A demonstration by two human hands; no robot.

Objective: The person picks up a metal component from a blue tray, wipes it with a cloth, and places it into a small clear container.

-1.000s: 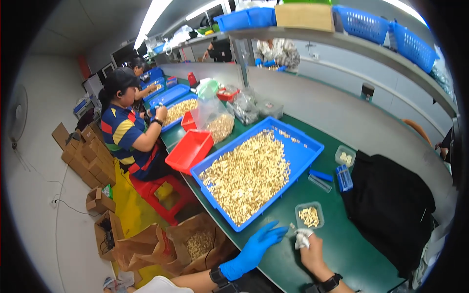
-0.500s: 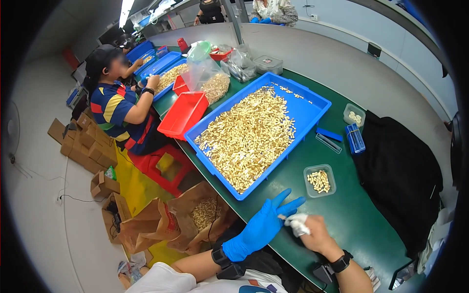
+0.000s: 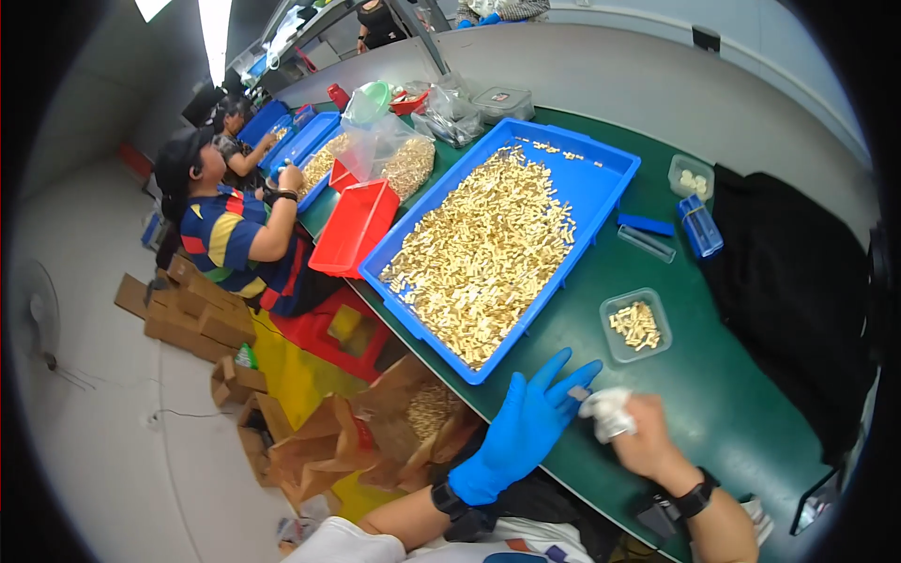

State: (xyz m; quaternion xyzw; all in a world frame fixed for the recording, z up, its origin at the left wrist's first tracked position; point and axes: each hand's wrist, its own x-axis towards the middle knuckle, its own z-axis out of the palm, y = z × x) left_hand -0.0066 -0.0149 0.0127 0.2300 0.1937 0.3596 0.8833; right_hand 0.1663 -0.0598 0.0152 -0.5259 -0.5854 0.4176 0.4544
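Note:
My left hand (image 3: pixel 526 427), in a blue glove, is raised over the near edge of the green table with its fingers stretched apart. A small pale patch shows by its lower fingertips; I cannot tell whether it is a small piece or bare skin. My bare right hand (image 3: pixel 648 441) is closed around a crumpled white cloth (image 3: pixel 608 413), held close beside those fingertips. Beyond my left hand, a large blue tray (image 3: pixel 601 178) holds a heap of small gold-coloured metal pieces (image 3: pixel 483 253). A clear plastic tub (image 3: pixel 664 330) with several similar pieces stands beyond my right hand.
Red bins (image 3: pixel 352 230) and a clear bag of pieces (image 3: pixel 408 164) stand left of the tray. Black fabric (image 3: pixel 788 291) covers the table's right side. Co-workers (image 3: pixel 230 225) sit at the far left. A paper sack (image 3: pixel 375 432) stands below the table's edge.
The whole view has tilted and shifted slightly. My left hand's fingers point a little more upward, and the right hand still keeps the white cloth near them.

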